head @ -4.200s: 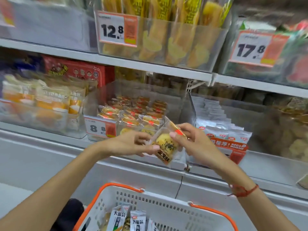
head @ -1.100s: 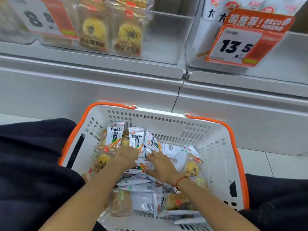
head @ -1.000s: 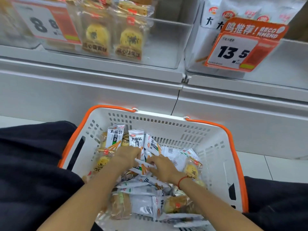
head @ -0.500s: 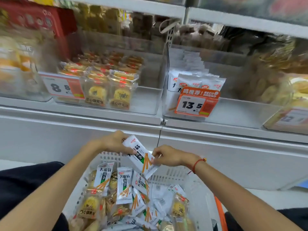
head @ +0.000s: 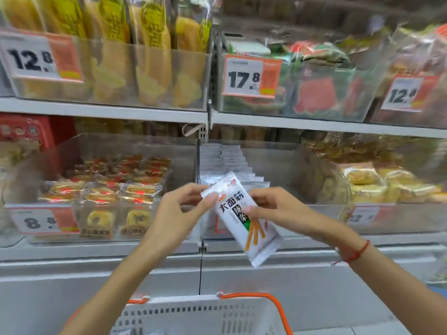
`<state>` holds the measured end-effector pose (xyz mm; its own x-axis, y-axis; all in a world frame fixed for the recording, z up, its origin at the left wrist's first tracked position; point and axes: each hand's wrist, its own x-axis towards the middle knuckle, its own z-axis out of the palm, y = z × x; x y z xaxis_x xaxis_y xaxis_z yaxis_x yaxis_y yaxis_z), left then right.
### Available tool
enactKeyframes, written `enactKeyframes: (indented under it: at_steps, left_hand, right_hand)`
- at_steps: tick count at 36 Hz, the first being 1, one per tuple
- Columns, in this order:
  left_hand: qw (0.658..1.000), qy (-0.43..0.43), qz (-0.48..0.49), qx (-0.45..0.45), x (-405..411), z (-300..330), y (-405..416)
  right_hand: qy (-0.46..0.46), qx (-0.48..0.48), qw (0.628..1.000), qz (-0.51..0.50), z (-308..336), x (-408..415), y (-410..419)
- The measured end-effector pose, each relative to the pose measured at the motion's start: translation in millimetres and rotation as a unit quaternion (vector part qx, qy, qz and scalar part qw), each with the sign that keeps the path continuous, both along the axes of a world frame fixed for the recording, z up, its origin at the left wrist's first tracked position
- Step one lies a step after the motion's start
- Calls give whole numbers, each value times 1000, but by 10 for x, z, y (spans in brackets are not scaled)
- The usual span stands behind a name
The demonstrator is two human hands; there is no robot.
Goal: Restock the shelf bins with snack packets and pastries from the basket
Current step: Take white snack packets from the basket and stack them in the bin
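- In front of the lower shelf, 1 flat, glossy white snack packet point(head: 244, 220) with black Chinese characters and orange sticks printed on it is held tilted, above the basket point(head: 193, 313).
- The left hand point(head: 180, 211) pinches its upper corner; the right hand point(head: 268, 206) grips its right edge.
- Clear plastic bins: the pastry bin point(head: 101, 197) is tagged "8.8"; white packets point(head: 227, 163) stand in a row behind the hands.
- The basket is white perforated plastic with an orange rim.

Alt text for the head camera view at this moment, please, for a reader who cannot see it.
Two bare hands, left hand and right hand, hold a white snack packet tilted in front of a clear shelf bin of matching white packets. A bin of wrapped pastries sits to its left, and the white basket with orange handles is below.
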<state>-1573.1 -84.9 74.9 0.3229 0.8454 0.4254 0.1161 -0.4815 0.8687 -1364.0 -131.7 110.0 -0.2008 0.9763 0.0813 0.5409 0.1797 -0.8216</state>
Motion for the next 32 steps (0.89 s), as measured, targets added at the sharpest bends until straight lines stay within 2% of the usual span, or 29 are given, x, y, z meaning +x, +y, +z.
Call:
enactKeyframes:
  at_steps: [3, 8, 11, 14, 19, 22, 25, 27, 32]
  left_hand:
    - [998, 34, 38, 47, 90, 154, 160]
    - [968, 189, 97, 133, 290, 341, 463]
    - [939, 273, 118, 173, 457, 404, 704]
    - [923, 326, 107, 171, 652, 403, 1003]
    - [907, 405, 40, 106, 982, 344, 1382]
    - [913, 403, -9, 59, 1071, 282, 1520]
    - [901, 426, 7, 81, 1067, 190, 1544]
    - [896, 433, 24, 99, 1062, 169, 1526]
    - [910, 408, 3, 78, 1075, 200, 1519]
  right_hand:
    - [58, -25, 993, -101, 203, 293, 37]
    - [177, -106, 950, -235, 223, 714, 292]
    - [231, -89, 934, -259, 210, 862, 471]
    - [234, -57, 925, -293, 164, 961, 769]
    - [155, -38, 931, -328, -15, 1047, 1356]
    - [64, -27, 948, -312, -78, 1026, 1688]
    - [-41, 0, 953, -299, -121, 1024, 1921]
    - [-69, 11, 954, -292, -161, 1039, 2045]
    - [-133, 29, 943, -305, -321, 1014, 2202]
